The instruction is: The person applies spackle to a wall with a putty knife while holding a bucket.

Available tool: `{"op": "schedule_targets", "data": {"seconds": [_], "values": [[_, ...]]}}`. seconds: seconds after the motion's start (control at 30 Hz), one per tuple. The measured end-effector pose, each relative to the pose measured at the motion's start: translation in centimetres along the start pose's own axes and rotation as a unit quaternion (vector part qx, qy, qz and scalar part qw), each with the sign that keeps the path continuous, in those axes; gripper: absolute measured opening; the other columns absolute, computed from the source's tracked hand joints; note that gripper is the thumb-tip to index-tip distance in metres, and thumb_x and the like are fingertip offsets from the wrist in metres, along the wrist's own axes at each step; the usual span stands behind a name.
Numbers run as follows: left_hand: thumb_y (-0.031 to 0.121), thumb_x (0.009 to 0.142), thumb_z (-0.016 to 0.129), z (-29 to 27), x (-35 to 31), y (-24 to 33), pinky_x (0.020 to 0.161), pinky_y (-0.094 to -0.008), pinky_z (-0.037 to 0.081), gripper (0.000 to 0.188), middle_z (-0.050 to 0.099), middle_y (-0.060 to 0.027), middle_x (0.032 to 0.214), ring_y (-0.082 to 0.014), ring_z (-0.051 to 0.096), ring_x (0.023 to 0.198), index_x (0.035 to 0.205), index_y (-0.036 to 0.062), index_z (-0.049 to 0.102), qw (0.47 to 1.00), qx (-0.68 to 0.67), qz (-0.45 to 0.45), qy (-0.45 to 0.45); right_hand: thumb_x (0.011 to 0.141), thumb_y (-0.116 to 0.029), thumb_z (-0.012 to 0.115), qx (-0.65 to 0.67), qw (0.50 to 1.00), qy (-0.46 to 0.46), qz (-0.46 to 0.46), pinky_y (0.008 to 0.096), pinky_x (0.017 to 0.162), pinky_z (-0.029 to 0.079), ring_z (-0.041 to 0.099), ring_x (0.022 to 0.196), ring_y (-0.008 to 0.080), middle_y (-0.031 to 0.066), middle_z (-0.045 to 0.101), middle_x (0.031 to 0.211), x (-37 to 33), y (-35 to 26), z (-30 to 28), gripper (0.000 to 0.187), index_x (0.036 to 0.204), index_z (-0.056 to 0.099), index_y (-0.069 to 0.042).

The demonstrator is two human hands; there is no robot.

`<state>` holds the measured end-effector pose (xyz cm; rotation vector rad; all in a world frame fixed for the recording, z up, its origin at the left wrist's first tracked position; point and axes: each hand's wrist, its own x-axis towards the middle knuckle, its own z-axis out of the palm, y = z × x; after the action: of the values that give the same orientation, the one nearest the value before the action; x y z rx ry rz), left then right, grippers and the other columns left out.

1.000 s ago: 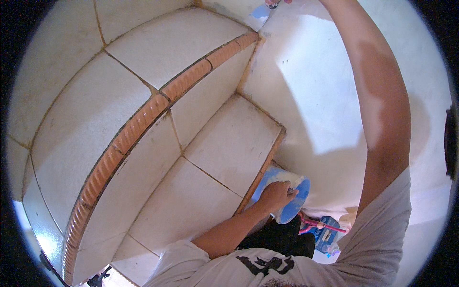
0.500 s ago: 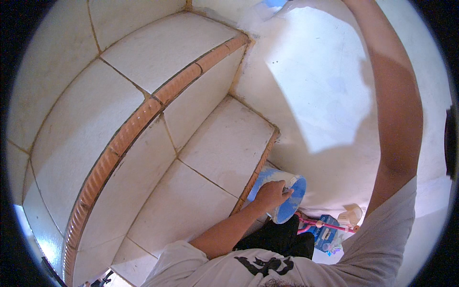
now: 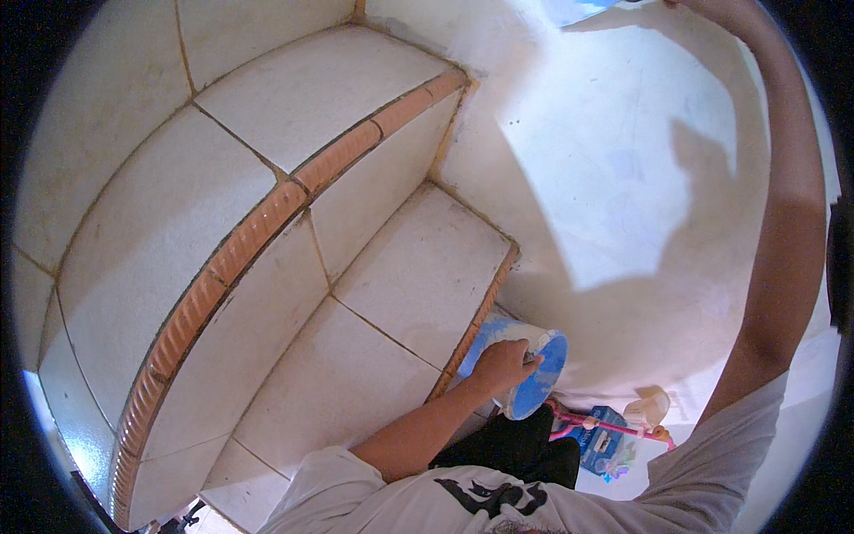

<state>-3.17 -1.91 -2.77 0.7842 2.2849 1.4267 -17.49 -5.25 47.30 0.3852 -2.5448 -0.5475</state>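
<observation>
My left hand (image 3: 503, 367) is closed on the rim of a blue bucket (image 3: 544, 374) with whitish smears down its outside. The bucket is tilted and sits beside the edge of the lower tiled step, close to my legs. My right arm reaches far up along the pale wall (image 3: 605, 160). Only a bit of my right hand (image 3: 685, 4) shows at the top border, its fingers cut off. Near it, a flat blue thing (image 3: 583, 9) lies against the wall, also cut by the border; whether my hand holds it is hidden.
Tiled steps (image 3: 391, 267) with an orange ridged edge trim (image 3: 249, 236) curve along the left. Low by the wall, behind the bucket, stand a pink tubular frame (image 3: 614, 425), a blue box (image 3: 602, 440) and a cream-coloured item (image 3: 648, 407). Shadows fall across the wall.
My right arm has swung to the right, and the blue thing at the top has shifted right with it. My left hand stays on the bucket, almost still.
</observation>
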Motion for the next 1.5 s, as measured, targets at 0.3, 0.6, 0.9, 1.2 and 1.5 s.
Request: {"op": "schedule_targets", "data": {"seconds": [0.3,0.6,0.9,1.2,1.5], "values": [[0.047,0.094,0.061,0.2,0.4,0.5,0.074,-0.0536,0.053,0.049,0.068,-0.0248,0.079,-0.0423,0.068,0.078,0.087,-0.0013,0.063,1.000,0.008,0.019,0.002,0.084,-0.028,0.078,0.141,0.986,-0.032,-0.086,0.0342,0.076,0.055,0.071,0.078,0.0238,0.0157,0.076,0.088,3.2,1.0,6.6,0.027,0.096,0.079,-0.003],[0.048,0.094,0.061,0.6,0.4,0.1,0.074,-0.0545,0.052,0.051,0.067,-0.0255,0.079,-0.0429,0.067,0.077,0.086,-0.0014,0.063,1.000,0.004,0.024,0.003,0.082,-0.034,0.079,0.071,0.990,0.007,0.125,0.0387,0.071,0.054,0.069,0.075,0.0287,0.0216,0.073,0.083,1.2,2.8,8.6,0.039,0.088,0.074,0.005],[0.049,0.094,0.060,0.6,0.3,0.1,0.074,-0.0533,0.053,0.051,0.067,-0.0253,0.078,-0.0422,0.068,0.077,0.086,-0.0013,0.063,1.000,0.007,0.012,0.002,0.084,-0.031,0.079,0.073,0.975,0.035,0.208,0.0356,0.068,0.052,0.065,0.071,0.0236,0.0170,0.071,0.078,-3.1,1.8,3.4,0.033,0.085,0.075,0.002],[0.054,0.094,0.060,0.8,0.7,0.0,0.074,-0.0537,0.053,0.057,0.067,-0.0267,0.081,-0.0444,0.067,0.079,0.091,-0.0027,0.064,1.000,0.008,0.019,0.000,0.087,-0.034,0.076,0.084,0.996,-0.005,0.015,0.0395,0.072,0.052,0.066,0.074,0.0262,0.0160,0.072,0.082,-0.2,0.7,9.6,0.035,0.089,0.074,0.001],[0.055,0.094,0.059,0.7,0.7,0.7,0.075,-0.0542,0.053,0.058,0.067,-0.0268,0.082,-0.0453,0.067,0.079,0.091,-0.0029,0.064,1.000,0.001,0.020,-0.004,0.086,-0.032,0.077,0.062,0.987,-0.010,0.150,0.0362,0.069,0.051,0.065,0.073,0.0234,0.0173,0.072,0.082,-1.3,2.3,3.9,0.033,0.090,0.075,0.001]]}}
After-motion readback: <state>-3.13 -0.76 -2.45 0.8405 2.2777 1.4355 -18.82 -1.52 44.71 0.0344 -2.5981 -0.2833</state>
